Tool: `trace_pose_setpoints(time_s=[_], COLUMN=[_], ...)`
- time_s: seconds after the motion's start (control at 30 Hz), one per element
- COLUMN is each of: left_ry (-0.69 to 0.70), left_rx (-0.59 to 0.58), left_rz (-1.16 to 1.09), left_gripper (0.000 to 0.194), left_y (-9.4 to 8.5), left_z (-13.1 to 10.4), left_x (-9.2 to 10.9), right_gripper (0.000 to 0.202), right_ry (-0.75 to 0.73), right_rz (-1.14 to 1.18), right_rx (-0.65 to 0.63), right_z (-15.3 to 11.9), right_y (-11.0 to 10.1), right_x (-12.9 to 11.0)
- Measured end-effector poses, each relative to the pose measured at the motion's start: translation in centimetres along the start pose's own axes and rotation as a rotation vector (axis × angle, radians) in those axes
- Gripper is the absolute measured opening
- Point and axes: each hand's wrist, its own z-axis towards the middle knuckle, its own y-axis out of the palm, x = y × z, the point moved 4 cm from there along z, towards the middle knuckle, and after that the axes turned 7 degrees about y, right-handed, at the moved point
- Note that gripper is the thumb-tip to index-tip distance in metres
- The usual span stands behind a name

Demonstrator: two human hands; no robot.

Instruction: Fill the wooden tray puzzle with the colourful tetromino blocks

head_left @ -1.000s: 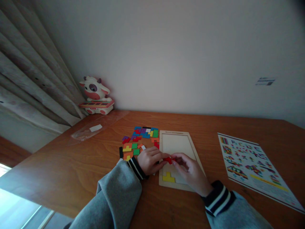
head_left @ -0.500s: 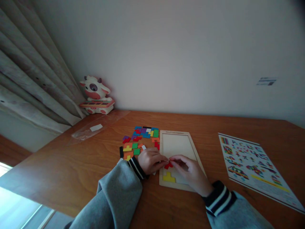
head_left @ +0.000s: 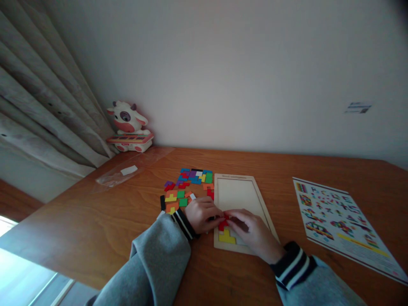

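Observation:
A red puzzle piece (head_left: 222,225) is pinched between the fingertips of my left hand (head_left: 204,213) and my right hand (head_left: 253,231). Both hands are over the lower left part of a wooden puzzle tray (head_left: 232,176). Directly below the red piece, a yellow stepped piece (head_left: 226,237) lies flat in the tray's bottom left corner. The red piece appears to touch its upper edge; fingers cover part of the red one. To the left of the tray lie several loose pieces, among them a green piece (head_left: 183,202), with my left hand resting close by.
An instruction sheet (head_left: 344,225) printed with coloured figures lies to the right on the wooden table (head_left: 127,229). At the back left stand a cow-shaped toy keyboard (head_left: 130,131) and, before it, a clear plastic bag (head_left: 111,178). Curtains hang at the left.
The red piece has turned and moved slightly down and left, coming up against the yellow piece. My fingertips have shifted with it; the loose pieces stay in place.

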Motion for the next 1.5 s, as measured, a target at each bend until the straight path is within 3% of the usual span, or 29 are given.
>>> trace_pose_setpoints(time_s=[0.47,1.0,1.1,1.23,1.3,1.5], left_ry=[-0.009,0.008,-0.098,-0.427,-0.526,-0.579], left_rx=[-0.057,-0.027,-0.026,-0.037,-0.058,-0.178], left_rz=[-0.034,-0.004,0.060,0.177,0.198,0.196], left_gripper=[0.017,0.016,0.015,0.021,0.029,0.032], left_y=[0.2,0.2,0.1,-0.1,0.0,1.0], left_z=[0.0,0.0,-0.1,-0.8,-1.3,-2.0], left_x=[0.2,0.3,-0.2,-2.0,-2.6,-2.9], right_gripper=[0.019,0.016,0.020,0.022,0.023,0.022], right_ry=[-0.024,0.001,0.011,0.022,0.017,0.020], right_rz=[-0.046,-0.033,-0.015,-0.014,-0.011,0.002], right_rx=[-0.037,-0.057,-0.061,-0.077,-0.081,-0.087], right_z=[0.0,-0.1,-0.1,-0.2,-0.2,-0.3], right_y=[0.3,0.2,0.2,0.3,0.2,0.1], right_x=[0.4,-0.4,-0.4,-0.4,-0.4,-0.5])
